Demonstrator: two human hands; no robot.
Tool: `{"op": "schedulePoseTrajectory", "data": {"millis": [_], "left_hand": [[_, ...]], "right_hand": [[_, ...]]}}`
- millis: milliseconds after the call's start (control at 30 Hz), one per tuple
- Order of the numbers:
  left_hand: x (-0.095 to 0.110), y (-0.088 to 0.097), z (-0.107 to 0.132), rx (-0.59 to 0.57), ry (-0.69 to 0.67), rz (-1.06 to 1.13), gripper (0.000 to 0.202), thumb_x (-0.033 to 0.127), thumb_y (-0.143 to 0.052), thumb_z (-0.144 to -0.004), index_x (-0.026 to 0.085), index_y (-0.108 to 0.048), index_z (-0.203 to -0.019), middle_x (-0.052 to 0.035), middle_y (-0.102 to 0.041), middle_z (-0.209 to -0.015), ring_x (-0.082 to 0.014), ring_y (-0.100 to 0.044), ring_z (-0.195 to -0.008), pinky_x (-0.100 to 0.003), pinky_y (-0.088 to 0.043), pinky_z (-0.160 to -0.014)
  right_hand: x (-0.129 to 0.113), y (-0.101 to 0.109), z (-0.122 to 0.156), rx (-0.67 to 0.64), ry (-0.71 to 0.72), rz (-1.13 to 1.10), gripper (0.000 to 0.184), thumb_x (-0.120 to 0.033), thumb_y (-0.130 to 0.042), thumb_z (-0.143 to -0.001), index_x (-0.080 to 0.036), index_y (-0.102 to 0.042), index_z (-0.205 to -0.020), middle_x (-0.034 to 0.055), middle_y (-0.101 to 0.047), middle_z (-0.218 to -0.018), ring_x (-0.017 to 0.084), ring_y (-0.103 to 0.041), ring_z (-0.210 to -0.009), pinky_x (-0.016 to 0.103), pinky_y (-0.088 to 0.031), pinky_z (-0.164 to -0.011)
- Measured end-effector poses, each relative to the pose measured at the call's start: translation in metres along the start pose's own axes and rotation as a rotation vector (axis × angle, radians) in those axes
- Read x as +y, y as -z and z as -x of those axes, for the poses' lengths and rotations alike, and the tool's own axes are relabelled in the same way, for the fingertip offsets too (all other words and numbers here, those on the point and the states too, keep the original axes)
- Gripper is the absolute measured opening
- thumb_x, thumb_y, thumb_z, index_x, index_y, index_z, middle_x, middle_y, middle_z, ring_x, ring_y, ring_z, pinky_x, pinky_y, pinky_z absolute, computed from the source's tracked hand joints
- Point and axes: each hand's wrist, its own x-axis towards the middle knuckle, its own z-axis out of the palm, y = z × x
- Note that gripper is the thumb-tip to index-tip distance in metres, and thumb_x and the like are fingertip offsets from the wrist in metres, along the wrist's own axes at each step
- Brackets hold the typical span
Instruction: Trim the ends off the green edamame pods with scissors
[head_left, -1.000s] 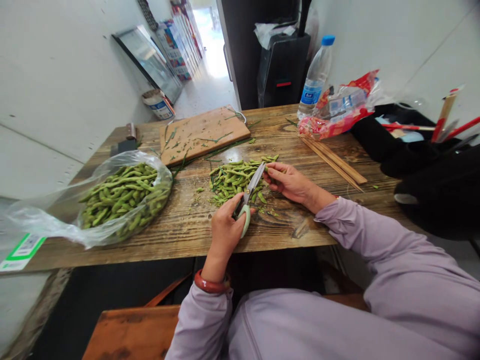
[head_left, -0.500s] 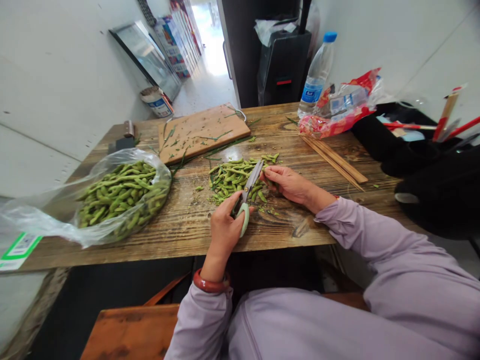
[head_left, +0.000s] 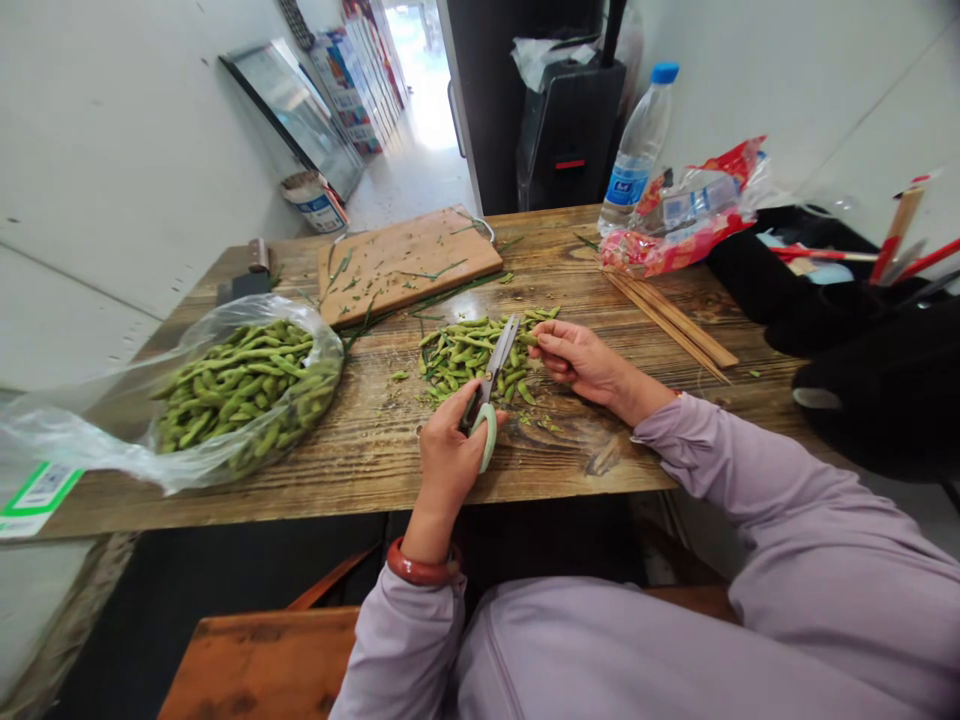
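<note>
My left hand [head_left: 451,440] is closed round the pale green handles of a pair of scissors [head_left: 488,400]. The blades point up and away, almost together, over a loose pile of edamame pods [head_left: 466,352] on the wooden table. Just right of the blades, my right hand [head_left: 574,360] pinches a green edamame pod [head_left: 529,340] between thumb and fingertips, partly hidden by the fingers. A clear plastic bag [head_left: 324,345] full of edamame pods [head_left: 232,385] lies open on the left side of the table.
A cutting board [head_left: 409,262] with green scraps lies at the back, beside a cleaver [head_left: 255,270]. At the right are a water bottle [head_left: 637,150], a red plastic wrapper [head_left: 679,240], wooden chopsticks [head_left: 667,318] and a black holder [head_left: 757,280]. Small trimmings [head_left: 541,420] lie near the pile.
My right hand has shifted slightly right, away from the blades. The scissors have tilted a little to the left, and their blades look closer together.
</note>
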Motion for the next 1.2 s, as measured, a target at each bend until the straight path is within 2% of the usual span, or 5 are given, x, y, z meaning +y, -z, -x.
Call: {"op": "schedulePoseTrajectory", "data": {"millis": [167,333,467,700,1200], "left_hand": [[0.001,-0.0002,0.0001,-0.032,-0.01,0.011,0.049,0.036,-0.078,-0.08,0.016,-0.071,-0.125,-0.0095,-0.078,-0.111,-0.0229,-0.073,-0.099,-0.036,-0.058,-0.094],[0.001,0.0006,0.0008,-0.057,-0.004,0.042,0.056,0.037,-0.078,-0.081,0.016,-0.067,-0.132,-0.0103,-0.077,-0.115,-0.0231,-0.073,-0.099,-0.037,-0.057,-0.097],[0.0023,0.0012,-0.0002,-0.091,-0.058,0.009,0.054,0.036,-0.08,-0.08,0.016,-0.068,-0.13,-0.0104,-0.077,-0.11,-0.023,-0.073,-0.096,-0.035,-0.058,-0.091],[0.0023,0.0009,0.0006,-0.085,-0.099,-0.019,0.054,0.037,-0.079,-0.082,0.016,-0.067,-0.13,-0.0113,-0.077,-0.11,-0.0237,-0.072,-0.096,-0.036,-0.057,-0.091],[-0.0009,-0.0008,0.0037,-0.078,-0.11,-0.105,0.041,0.037,-0.069,-0.089,0.018,-0.069,-0.125,-0.0091,-0.076,-0.1,-0.0212,-0.07,-0.089,-0.033,-0.057,-0.084]], "right_hand": [[0.0009,-0.0004,-0.0004,0.011,0.038,0.017,0.048,-0.047,-0.089,-0.065,-0.019,-0.058,-0.089,-0.0037,-0.064,-0.069,0.002,-0.028,-0.044,0.017,-0.012,-0.041],[0.001,0.0009,-0.0014,0.037,0.058,0.006,0.051,-0.05,-0.09,-0.062,-0.02,-0.058,-0.088,-0.0052,-0.063,-0.068,0.002,-0.028,-0.044,0.017,-0.012,-0.042],[0.0026,-0.0001,-0.0008,0.021,0.1,0.059,0.05,-0.052,-0.088,-0.065,-0.02,-0.058,-0.088,-0.0041,-0.064,-0.069,0.003,-0.029,-0.044,0.019,-0.014,-0.042],[0.0062,0.0015,-0.0004,-0.018,0.135,0.185,0.046,-0.053,-0.084,-0.072,-0.018,-0.06,-0.089,-0.0036,-0.063,-0.067,0.003,-0.031,-0.045,0.022,-0.015,-0.042],[0.0053,-0.0007,0.0003,-0.031,0.119,0.189,0.048,-0.056,-0.087,-0.067,-0.019,-0.06,-0.083,-0.0043,-0.058,-0.063,0.005,-0.034,-0.047,0.022,-0.017,-0.043]]}}
